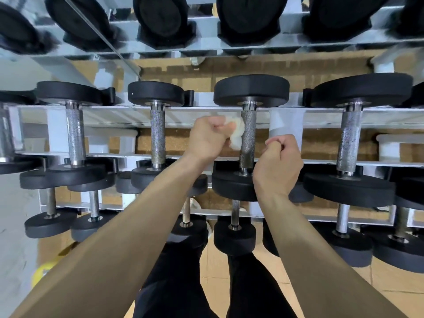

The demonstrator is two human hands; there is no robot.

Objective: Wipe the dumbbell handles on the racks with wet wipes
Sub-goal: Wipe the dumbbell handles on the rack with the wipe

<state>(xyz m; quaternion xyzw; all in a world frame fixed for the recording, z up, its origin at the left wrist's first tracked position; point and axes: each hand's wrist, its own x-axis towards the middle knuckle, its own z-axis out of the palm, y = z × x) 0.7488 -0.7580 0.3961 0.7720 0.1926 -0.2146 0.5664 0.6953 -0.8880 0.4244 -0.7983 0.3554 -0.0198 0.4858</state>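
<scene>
Cardboard floor [344, 294] lies nearest, with black-trousered legs [174, 283] standing on it and something yellow [43, 274] at the lower left. Both bare forearms reach up to the middle tier of a white rack [183, 115]. Below them, small dumbbells [235, 235] sit on the lowest tier.

The left hand [210, 138] is clenched round a crumpled white wipe [236, 135], pressing it to the left side of a knurled steel handle [247, 138]. That handle belongs to a black dumbbell [251, 90] lying front to back across the rails. The right hand [278, 161] is just right of the same handle, fingers curled tight. A pale spot shows at its fingertips, and I cannot tell whether it pinches anything.

Similar dumbbells lie on either side, their handles [157, 136] [350, 138] bare. Farthest off, the top tier [250, 17] carries larger black weights.
</scene>
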